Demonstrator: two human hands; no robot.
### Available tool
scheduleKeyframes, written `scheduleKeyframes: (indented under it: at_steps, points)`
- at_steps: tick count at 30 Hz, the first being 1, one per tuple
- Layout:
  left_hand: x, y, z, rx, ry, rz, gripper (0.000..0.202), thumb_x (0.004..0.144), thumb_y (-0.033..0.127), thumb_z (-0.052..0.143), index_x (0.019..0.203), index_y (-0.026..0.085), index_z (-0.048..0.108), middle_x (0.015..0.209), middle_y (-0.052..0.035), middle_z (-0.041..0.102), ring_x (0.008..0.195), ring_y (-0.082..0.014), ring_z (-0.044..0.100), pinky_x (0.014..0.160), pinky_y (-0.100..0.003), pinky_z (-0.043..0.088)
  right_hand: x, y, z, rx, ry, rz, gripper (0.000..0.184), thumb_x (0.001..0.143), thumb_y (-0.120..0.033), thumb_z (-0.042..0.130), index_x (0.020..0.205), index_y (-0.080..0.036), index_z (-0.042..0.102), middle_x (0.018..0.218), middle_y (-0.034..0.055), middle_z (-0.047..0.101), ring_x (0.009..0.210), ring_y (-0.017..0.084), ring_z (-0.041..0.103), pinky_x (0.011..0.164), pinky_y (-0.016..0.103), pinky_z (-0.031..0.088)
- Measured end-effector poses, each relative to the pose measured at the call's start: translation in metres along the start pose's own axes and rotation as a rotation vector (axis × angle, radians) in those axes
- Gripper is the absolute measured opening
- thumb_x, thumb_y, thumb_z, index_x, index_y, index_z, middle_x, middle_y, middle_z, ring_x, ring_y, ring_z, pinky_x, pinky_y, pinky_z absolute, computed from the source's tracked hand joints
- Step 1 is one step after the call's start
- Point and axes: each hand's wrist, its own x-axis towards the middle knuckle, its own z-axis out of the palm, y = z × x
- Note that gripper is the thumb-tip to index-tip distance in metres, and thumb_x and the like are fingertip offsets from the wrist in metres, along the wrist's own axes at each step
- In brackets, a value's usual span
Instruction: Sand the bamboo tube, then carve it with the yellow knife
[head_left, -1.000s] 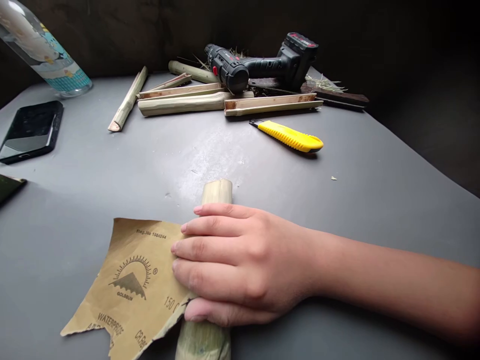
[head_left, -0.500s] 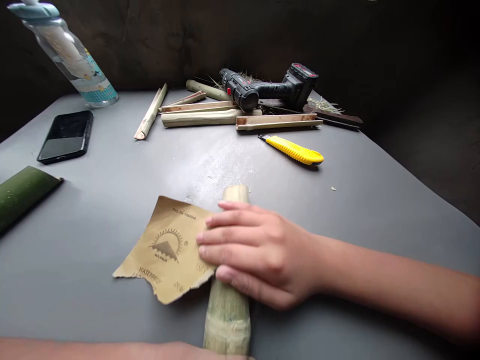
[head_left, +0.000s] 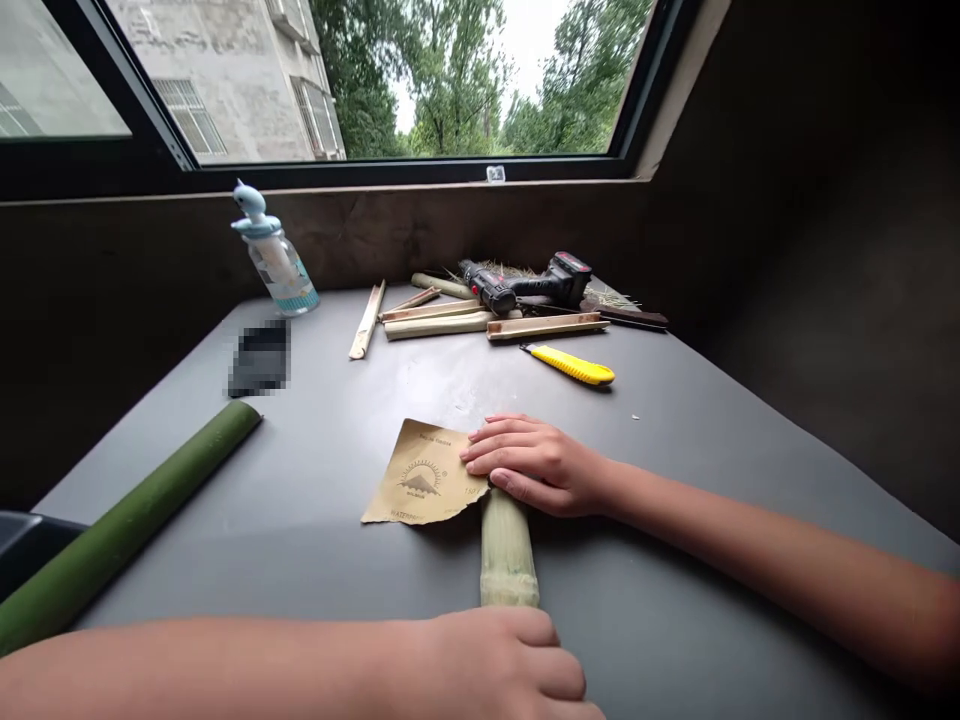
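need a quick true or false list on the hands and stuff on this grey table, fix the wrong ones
1. The right hand lies over the tan printed sandpaper sheet. True.
2. The left hand is off the pale peeled bamboo piece. False: the left hand is closed over it.
3. The yellow plastic utility knife lies on the grey table. True.
4. The black cordless drill stands upright on its battery. False: the drill lies down.

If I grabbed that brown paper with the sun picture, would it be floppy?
The brown paper would probably feel light and bendy, since it's a thin sheet. It may be a little stiff too, as the part beyond the right hand spreads out fairly flat. Its ragged lower edge suggests it could tear if pulled.
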Motion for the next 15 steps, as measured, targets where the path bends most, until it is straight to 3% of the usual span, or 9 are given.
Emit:
scheduleKeyframes:
  at_steps: [5, 15]
  points:
    - [-0.003, -0.001, 0.01, 0.07, 0.174, 0.029, 0.017, 0.096, 0.023, 0.057, 0.079, 0.019, 0.054, 0.071, 0.0049, 0.055, 0.062, -0.0141, 0.041, 0.056, -0.03, 0.037, 0.0, -0.001, 0.005, -0.089, 0.074, 0.039, 0.026, 0.098, -0.023, 0.045, 0.109, -0.018, 0.068, 0.112, 0.0068, 0.073, 0.115, 0.017, 0.062, 0.109, 0.038, 0.041]
    - [-0.003, -0.002, -0.001, 0.168, 0.081, 0.073, 0.017, 0.092, 0.021, 0.056, 0.076, 0.019, 0.051, 0.07, 0.0024, 0.05, 0.062, -0.0155, 0.04, 0.057, -0.032, 0.034, -0.009, 0.003, -0.002, -0.317, 0.191, 0.088, 0.028, 0.1, -0.023, 0.042, 0.111, -0.018, 0.067, 0.114, 0.0082, 0.072, 0.119, 0.022, 0.062, 0.107, 0.049, 0.044]
